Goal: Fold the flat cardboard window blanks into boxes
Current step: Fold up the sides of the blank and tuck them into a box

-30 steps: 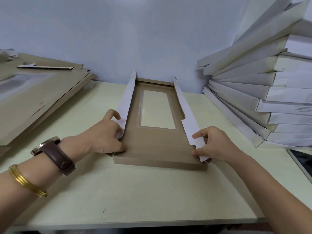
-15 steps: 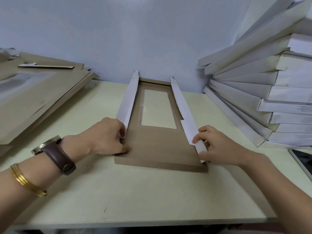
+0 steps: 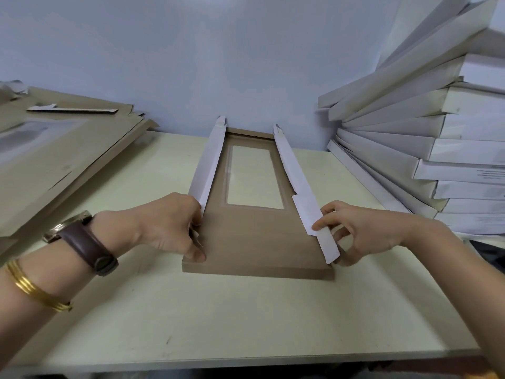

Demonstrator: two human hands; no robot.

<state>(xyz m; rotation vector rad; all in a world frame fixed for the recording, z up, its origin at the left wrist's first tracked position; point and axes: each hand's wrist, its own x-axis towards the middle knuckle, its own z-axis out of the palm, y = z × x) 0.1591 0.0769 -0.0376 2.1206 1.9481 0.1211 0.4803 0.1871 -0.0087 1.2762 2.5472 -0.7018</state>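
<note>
The window blank [image 3: 254, 242] lies flat on the surface [image 3: 246, 324], lengthwise between the two hands. The left hand [image 3: 169, 225] has its fingers [image 3: 196, 254] at the near end of the left flap [image 3: 209, 160]. The right hand [image 3: 363, 233] has its fingers [image 3: 325, 220] round the near end of the right flap [image 3: 292, 170]. Both flaps stand up and run away from the fingers toward the wall [image 3: 218, 64]. A pile of flat blanks [image 3: 68, 160] lies well to the left of the left fingers. A stack of folded boxes [image 3: 437, 149] stands to the right of the right fingers and behind them.

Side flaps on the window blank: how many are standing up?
2. Left flap, held by the left hand; right flap, pinched by the right hand. Neither is hidden.
</note>
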